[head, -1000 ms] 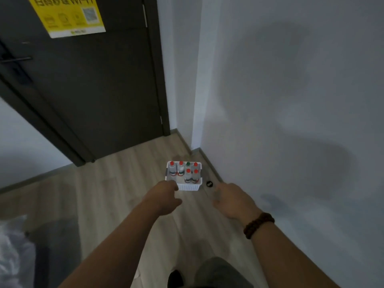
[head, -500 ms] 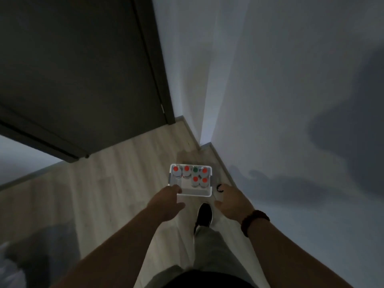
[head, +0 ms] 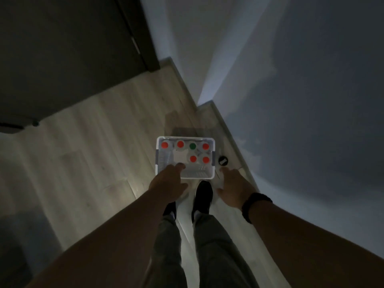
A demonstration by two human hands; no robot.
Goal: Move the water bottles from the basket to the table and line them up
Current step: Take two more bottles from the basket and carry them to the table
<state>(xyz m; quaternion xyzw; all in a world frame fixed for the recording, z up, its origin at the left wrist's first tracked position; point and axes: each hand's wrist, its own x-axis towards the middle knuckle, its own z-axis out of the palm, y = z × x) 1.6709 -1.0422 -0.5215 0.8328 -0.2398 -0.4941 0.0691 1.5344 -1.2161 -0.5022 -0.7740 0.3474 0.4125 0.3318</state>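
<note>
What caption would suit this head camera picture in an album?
Both hands, left and right, reach down toward a white basket of capped bottles on the floor.

A dim home hallway corner

Pale wood-plank floor (head: 87, 142) met plain white walls (head: 291, 59) — a dark door (head: 62, 48) stood left.

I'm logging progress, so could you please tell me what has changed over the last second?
The person stepped up to the basket; the left hand now reaches its near left corner, the right hand its right side. Nothing is gripped yet. All six bottles remain inside.
</note>
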